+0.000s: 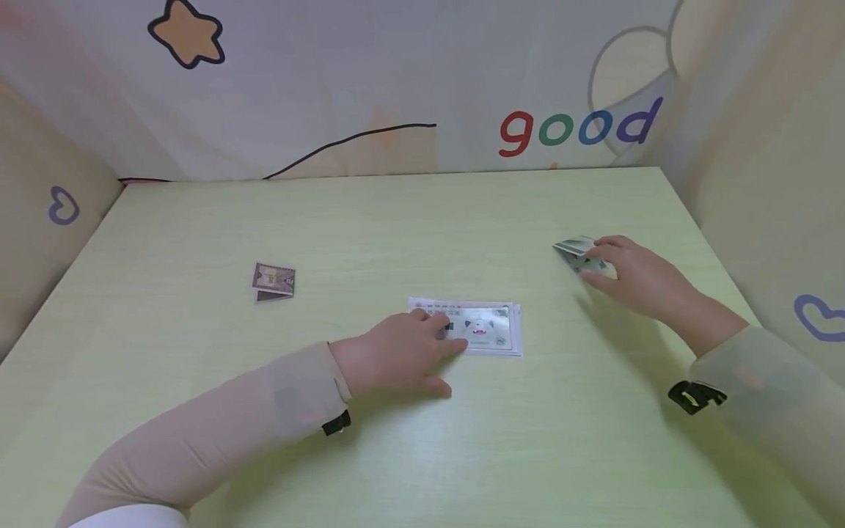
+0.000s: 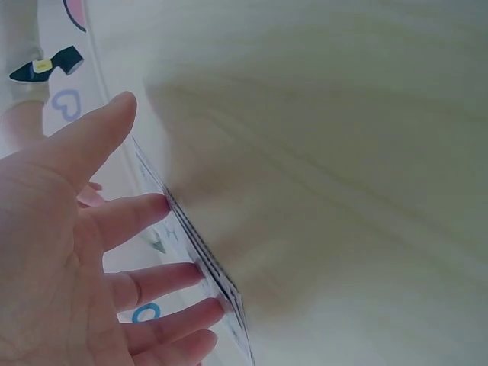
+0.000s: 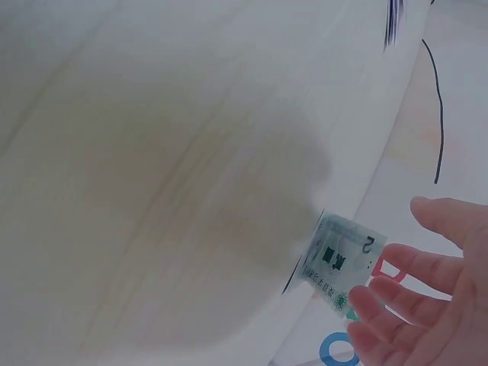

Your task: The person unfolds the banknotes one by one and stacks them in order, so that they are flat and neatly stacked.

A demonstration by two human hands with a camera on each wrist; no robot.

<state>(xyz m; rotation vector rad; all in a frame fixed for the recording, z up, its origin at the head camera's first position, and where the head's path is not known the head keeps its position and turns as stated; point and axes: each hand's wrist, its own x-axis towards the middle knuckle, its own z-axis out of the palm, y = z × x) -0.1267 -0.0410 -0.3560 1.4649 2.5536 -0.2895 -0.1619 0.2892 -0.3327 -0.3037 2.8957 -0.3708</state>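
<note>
In the head view my left hand [image 1: 399,356] rests its fingertips on a stack of play banknotes [image 1: 491,330], the top one printed with a cartoon face. Its fingers are spread, and the left wrist view shows the thumb held away from the stack's layered edge [image 2: 206,255]. Toward the right side, a green banknote [image 1: 576,247] stands folded in a tent shape. My right hand [image 1: 643,279] is at its right end. The right wrist view has the fingertips [image 3: 393,255] at the edge of the folded note [image 3: 335,259], while the thumb stays apart from it.
A brown folded banknote [image 1: 273,279] lies on the left part of the pale table [image 1: 356,235]. Printed cloth hangs behind the table [image 1: 370,81] and on both sides. A black clip-like piece [image 1: 696,396] is on the right sleeve.
</note>
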